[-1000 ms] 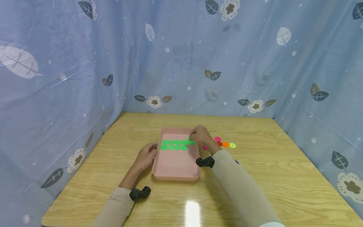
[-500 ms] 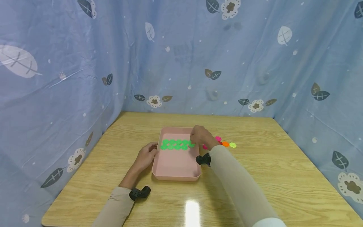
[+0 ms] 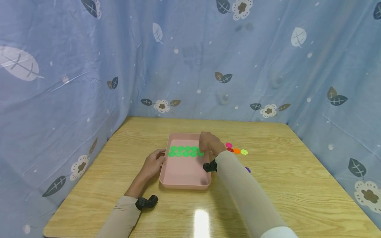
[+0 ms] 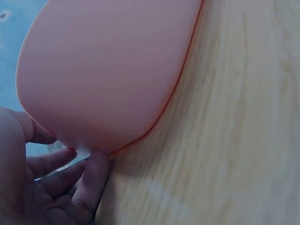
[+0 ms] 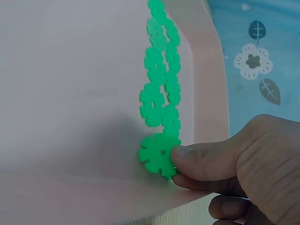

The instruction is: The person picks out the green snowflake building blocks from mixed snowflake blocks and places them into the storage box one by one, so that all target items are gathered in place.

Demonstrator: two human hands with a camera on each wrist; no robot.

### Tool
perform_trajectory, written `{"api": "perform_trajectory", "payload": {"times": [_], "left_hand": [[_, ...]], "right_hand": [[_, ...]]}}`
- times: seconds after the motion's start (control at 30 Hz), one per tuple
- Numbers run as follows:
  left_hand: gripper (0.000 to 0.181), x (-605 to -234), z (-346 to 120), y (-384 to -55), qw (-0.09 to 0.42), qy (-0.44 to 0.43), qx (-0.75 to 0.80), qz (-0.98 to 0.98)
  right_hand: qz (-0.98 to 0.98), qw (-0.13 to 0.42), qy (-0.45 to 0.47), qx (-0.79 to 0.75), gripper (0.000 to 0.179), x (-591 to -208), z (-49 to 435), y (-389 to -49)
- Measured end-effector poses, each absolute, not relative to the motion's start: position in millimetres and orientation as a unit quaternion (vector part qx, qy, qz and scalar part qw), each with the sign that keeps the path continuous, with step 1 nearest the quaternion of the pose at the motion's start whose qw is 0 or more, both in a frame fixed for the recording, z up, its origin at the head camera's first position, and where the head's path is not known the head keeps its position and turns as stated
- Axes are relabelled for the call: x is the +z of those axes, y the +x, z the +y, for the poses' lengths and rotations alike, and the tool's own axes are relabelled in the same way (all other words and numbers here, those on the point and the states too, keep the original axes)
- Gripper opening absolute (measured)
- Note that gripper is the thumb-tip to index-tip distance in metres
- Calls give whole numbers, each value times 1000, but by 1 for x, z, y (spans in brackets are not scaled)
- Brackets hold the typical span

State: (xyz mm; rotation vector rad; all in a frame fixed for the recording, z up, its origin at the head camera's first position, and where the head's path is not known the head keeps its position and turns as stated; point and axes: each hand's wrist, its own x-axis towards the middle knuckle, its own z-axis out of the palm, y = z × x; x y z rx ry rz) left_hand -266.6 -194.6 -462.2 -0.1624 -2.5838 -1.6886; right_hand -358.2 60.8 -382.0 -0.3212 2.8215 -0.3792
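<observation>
A shallow pink tray (image 3: 185, 173) stands on the wooden table. Inside it, green plastic snowflake discs (image 3: 182, 152) lie in two rows running across the upper half. My right hand (image 3: 209, 142) is over the tray's right side. In the right wrist view, its thumb and forefinger pinch the edge of a green snowflake disc (image 5: 157, 152) at the near end of the rows. My left hand (image 3: 152, 164) holds the tray's left side, its bent fingers (image 4: 93, 176) against the outer wall in the left wrist view; some contact is hidden by the wall.
Right of the tray lie loose discs: a pink one (image 3: 229, 145), a red one (image 3: 230, 150), an orange one (image 3: 236, 151), a yellow-green one (image 3: 244, 152) and a purple one (image 3: 248, 169). A blue patterned curtain (image 3: 190, 66) surrounds the table (image 3: 268, 185).
My right hand has lowered the green disc from a tilted, raised pose to the right end of the rows, with its forearm shifting slightly left. My left hand stays at the tray.
</observation>
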Motion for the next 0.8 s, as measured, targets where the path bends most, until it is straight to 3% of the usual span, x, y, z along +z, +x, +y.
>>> {"api": "perform_trajectory", "payload": {"times": [0.5,0.8], "left_hand": [[45,-464,-193,-266,25,-51,-545,-837],[45,-462,-196,-266,27,-59,-551,-832]], "right_hand": [[981,123,-126,-87,13,-395,62,-359],[981,104,-135,-94,14,-398,61,-360]]}}
